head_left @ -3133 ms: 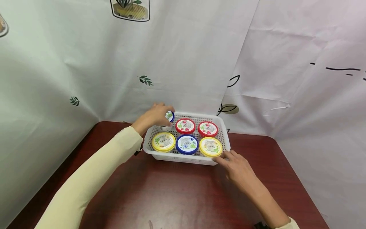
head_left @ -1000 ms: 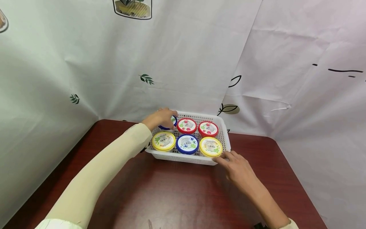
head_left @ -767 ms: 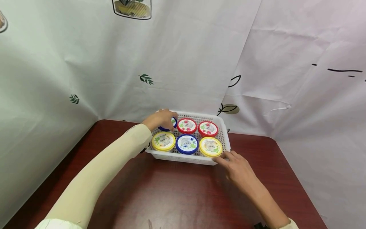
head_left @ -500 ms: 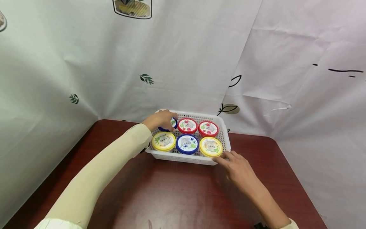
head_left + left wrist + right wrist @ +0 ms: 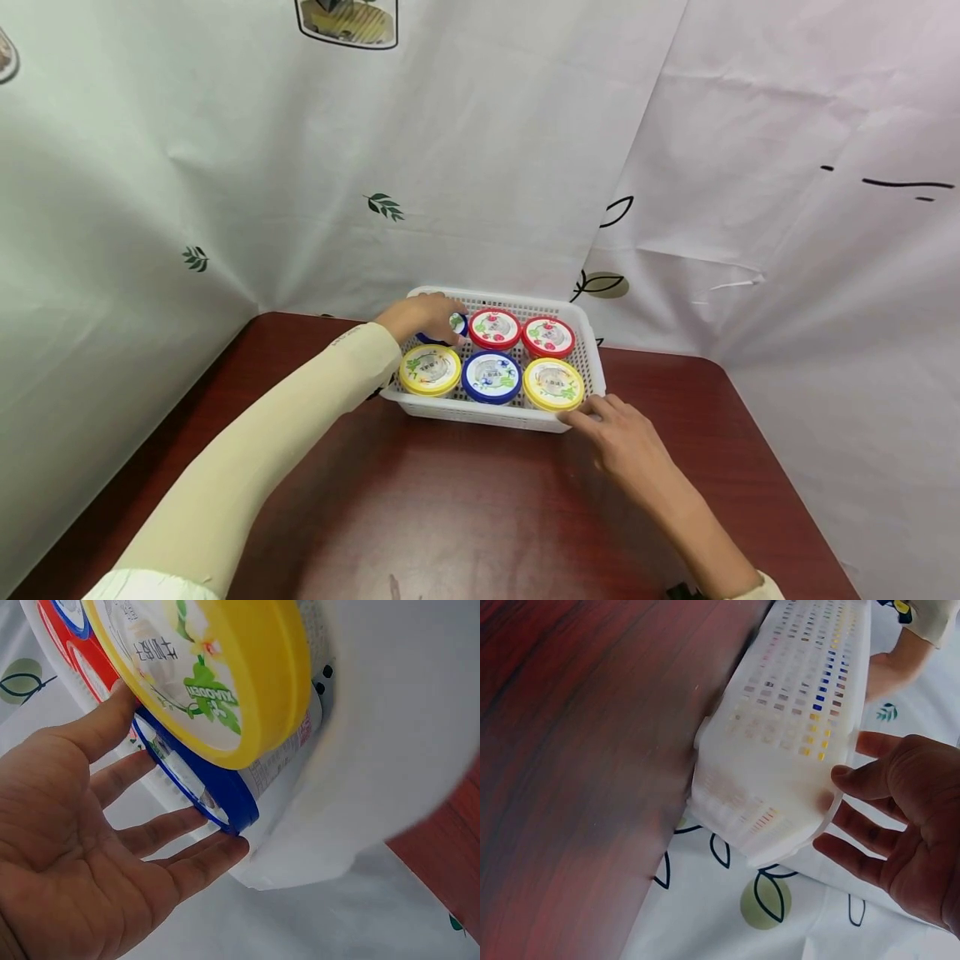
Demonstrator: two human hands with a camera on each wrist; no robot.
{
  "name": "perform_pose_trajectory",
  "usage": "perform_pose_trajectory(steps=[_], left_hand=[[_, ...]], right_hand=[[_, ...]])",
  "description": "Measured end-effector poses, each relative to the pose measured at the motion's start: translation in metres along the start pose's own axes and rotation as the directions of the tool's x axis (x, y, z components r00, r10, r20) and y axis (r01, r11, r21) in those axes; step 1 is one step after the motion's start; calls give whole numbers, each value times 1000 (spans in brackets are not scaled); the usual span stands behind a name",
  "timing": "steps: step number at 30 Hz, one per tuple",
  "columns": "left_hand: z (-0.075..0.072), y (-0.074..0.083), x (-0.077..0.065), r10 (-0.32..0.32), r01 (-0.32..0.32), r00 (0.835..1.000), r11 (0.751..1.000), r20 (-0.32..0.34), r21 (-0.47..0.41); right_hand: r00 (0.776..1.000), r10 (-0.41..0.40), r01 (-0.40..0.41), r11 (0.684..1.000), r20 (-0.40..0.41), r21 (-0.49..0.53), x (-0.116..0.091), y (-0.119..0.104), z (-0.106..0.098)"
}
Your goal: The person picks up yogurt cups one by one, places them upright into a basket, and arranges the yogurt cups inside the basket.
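Note:
In the head view a white plastic basket (image 5: 480,414) holds lidded tubs in two rows. My left hand (image 5: 429,317) reaches over the back left corner and holds a blue-lidded tub (image 5: 458,324) by its lid, partly hiding it. In the left wrist view its thumb and fingers span the blue rim (image 5: 241,806). Beside that tub stand two red-lidded tubs (image 5: 495,328). A yellow-lidded tub (image 5: 430,371), another blue-lidded tub (image 5: 491,377) and a second yellow-lidded one (image 5: 553,384) form the front row. My right hand (image 5: 633,450) grips the basket's front right rim, thumb outside.
The basket stands near the back edge of a dark red wooden table (image 5: 450,517). Right behind it hangs a white patterned cloth (image 5: 495,167), which also rises along both sides of the table.
My left hand has lowered the blue-lidded tub into the back left corner and shifted slightly right. The red-lidded tubs have slid a little right. My right hand stays at the rim.

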State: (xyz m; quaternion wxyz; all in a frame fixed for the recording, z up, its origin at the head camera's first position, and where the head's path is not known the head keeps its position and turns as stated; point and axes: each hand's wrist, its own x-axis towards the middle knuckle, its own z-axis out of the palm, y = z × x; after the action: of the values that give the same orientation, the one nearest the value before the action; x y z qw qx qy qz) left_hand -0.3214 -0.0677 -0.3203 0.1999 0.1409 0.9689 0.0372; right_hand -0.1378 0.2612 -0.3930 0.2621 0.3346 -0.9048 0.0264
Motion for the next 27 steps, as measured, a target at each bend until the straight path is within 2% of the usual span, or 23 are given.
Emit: perform_pose_trajectory(steps=[6, 15, 27], left_hand=[[-1, -2, 2, -8, 7, 999, 1000, 44, 21], [-2, -2, 1, -20, 20, 997, 1000, 73, 10], [7, -7, -7, 11, -10, 1000, 1000, 18, -5]], right_hand=[[1000, -1, 1, 1000, 6, -10, 0, 1, 0], [1000, -4, 4, 1000, 3, -13, 0, 1, 0], [1000, -6, 6, 1000, -7, -5, 1, 0, 0]])
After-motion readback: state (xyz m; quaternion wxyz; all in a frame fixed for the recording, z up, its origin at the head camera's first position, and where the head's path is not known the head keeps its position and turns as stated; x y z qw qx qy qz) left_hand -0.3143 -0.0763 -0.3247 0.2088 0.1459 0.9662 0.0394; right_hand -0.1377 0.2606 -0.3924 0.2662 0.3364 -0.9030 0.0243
